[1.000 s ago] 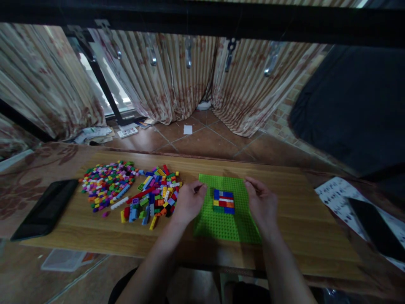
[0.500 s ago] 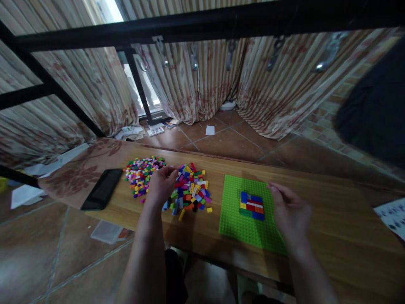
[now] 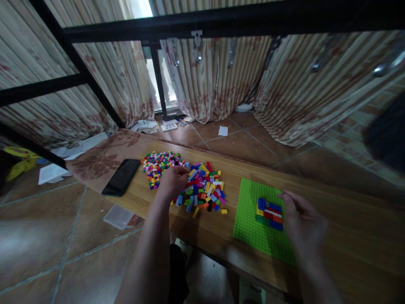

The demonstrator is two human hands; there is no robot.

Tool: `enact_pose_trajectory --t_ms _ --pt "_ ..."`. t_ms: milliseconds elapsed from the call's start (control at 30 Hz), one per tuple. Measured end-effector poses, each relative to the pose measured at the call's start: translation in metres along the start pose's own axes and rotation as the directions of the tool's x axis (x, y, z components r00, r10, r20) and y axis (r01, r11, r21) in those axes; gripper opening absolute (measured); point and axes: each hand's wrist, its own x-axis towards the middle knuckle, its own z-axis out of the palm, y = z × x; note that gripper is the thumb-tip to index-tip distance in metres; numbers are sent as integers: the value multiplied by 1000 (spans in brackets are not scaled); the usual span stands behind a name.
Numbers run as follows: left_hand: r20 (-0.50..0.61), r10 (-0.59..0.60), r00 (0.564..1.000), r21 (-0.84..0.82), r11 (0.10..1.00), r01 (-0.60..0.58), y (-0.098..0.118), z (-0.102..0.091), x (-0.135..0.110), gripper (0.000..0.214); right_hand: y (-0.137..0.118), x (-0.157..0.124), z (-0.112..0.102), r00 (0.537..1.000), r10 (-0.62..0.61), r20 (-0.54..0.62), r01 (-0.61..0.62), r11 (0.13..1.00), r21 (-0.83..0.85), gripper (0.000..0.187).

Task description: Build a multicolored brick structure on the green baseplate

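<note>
A: Grip status?
B: Left hand (image 3: 174, 182) at the loose bricks (image 3: 204, 190), right hand (image 3: 305, 219) at the green baseplate (image 3: 247, 228); fingers curled, pinched contents: cannot tell
A: Brick block (image 3: 269, 214) location?
B: On the baseplate, left of the right hand

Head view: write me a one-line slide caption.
Left hand at the loose toy bricks, right hand beside a small multicoloured brick build on a green baseplate.

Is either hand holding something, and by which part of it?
It cannot be told: neither the left hand nor the right hand shows its grip clearly.
</note>
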Motion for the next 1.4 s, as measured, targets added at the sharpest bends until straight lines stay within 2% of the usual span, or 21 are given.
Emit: enact_pose_trajectory --t_ms 100,233,400,567,733,867,967,1033,1100,1167,1267,1400 --pt "73 -12 997 99 995 5 0 -2 -3 19 -4 -1 1 1000 -13 1 13 1000 -11 24" --pt "116 -36 993 212 977 11 1 -1 -4 16 -6 -1 1 999 -35 -4 35 999 -28 25" --pt "134 -19 991 234 972 -13 1 3 -3 9 -2 0 1 1000 -11 -16 11 1000 -9 24" --pt "133 49 990 3 999 -50 1 3 -2 17 -2 0 -1 1000 -27 -8 27 1000 1 28" --pt "211 215 953 -303 942 -146 16 10 -6 23 -5 3 -3 999 -39 -37 40 999 18 28" --pt "264 342 902 -554 819 -148 43 40 -20 19 -2 9 -10 992 -49 -112 55 997 51 30" --pt "282 435 855 -590 781 -204 64 71 -34 12 0 14 -20 992 -19 -125 32 994 103 29" --pt "296 471 831 -561 790 -248 74 87 -44 9 -1 15 -26 999 8 -39 -3 992 129 28" --pt "301 489 819 -517 805 -291 82 98 -51 10 -2 14 -31 993 13 117 -29 990 139 27" --pt "289 510 810 -485 807 -336 87 105 -57 12 -3 11 -33 958 -4 287 -37 990 139 28" --pt "257 545 798 -470 792 -389 94 112 -63 12 -5 7 -33 877 -30 480 -36 991 128 29" --pt "229 573 787 -486 768 -418 100 121 -66 10 -8 5 -32 825 -29 564 -59 989 137 26"
